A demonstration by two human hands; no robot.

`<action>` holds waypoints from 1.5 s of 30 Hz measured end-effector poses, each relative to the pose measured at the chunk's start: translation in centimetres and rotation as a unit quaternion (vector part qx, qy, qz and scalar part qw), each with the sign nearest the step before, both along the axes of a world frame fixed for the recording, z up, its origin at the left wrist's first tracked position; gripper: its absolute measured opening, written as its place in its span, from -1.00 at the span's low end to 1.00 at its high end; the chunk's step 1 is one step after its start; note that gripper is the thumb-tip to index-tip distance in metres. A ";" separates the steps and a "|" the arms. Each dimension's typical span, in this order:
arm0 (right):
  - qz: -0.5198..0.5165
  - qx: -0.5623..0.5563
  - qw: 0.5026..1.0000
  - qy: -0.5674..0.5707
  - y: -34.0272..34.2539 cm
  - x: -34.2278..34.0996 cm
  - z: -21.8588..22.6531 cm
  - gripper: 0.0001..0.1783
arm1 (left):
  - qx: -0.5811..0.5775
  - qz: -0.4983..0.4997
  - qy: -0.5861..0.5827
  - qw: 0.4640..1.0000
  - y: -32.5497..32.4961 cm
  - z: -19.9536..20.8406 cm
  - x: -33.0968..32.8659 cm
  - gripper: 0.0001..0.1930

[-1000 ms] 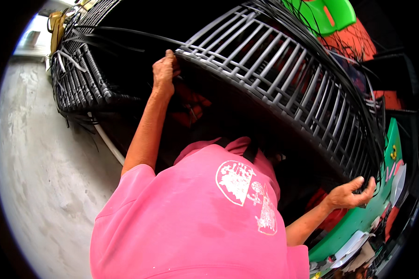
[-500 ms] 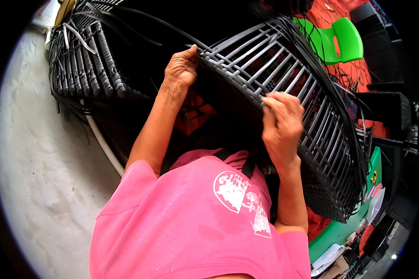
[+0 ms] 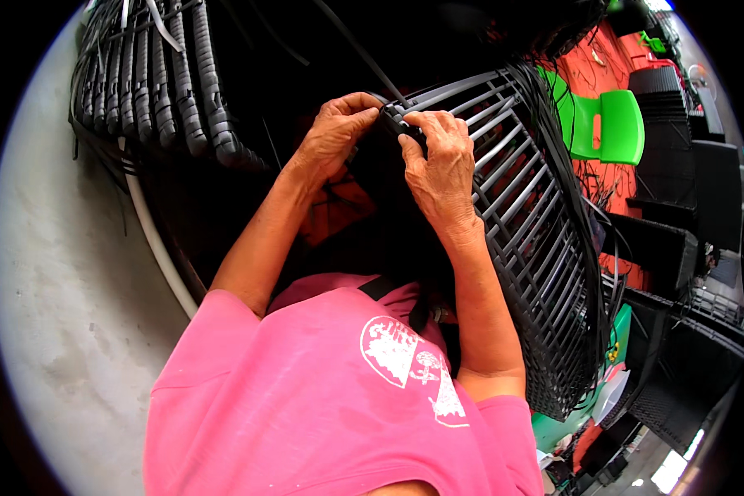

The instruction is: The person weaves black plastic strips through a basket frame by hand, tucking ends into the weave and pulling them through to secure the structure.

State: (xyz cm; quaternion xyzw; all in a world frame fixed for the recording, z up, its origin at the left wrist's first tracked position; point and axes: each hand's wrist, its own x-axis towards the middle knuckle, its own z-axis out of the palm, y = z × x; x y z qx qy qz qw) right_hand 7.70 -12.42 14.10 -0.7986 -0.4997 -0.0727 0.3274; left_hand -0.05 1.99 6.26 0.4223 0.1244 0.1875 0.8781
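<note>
Black plastic weave makes up the slatted frame [image 3: 517, 219], whose far-left corner sits at the fingertips of both hands, with the rest of it stretching away to the right and toward the near side. Its long axis runs from that corner, far left, down to near right, so most of the body lies to the right of the right hand [image 3: 440, 153], the hand that overlaps it more. That hand is partly curled, fingers bent over the corner's edge and thumb set apart beneath them, touching the weave there. Just left of the corner, the left hand [image 3: 339, 132] has thumb and forefinger brought close together, the other fingers folded; whether a strip is pinched between them cannot be told. One long dark strip [image 3: 360, 51] slants from the corner toward the far left, passing just beyond the left hand. Across the near-left edge of the frame, the right forearm covers part of the rim. Loose strips [image 3: 554, 140] bunch along the frame's far-right edge, beyond which stands a bright green chair [image 3: 622, 128]. Well to the left is another black woven piece [image 3: 153, 91], with a white pipe [image 3: 155, 240] running below it.
</note>
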 end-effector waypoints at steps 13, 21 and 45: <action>0.037 -0.062 0.996 -0.047 0.0 -0.5 0.2 -0.59 | 0.119 -0.013 0.028 0.992 0.5 0.4 -0.2 -0.91; 0.039 -0.093 0.993 -0.066 0.4 -1.1 0.4 -0.62 | 0.057 0.114 0.099 0.987 -1.8 2.1 -0.1 -0.89; 0.045 -0.064 0.997 -0.029 0.4 -2.6 0.0 -0.57 | -0.103 0.029 -0.026 0.994 -1.0 0.6 -1.1 -0.89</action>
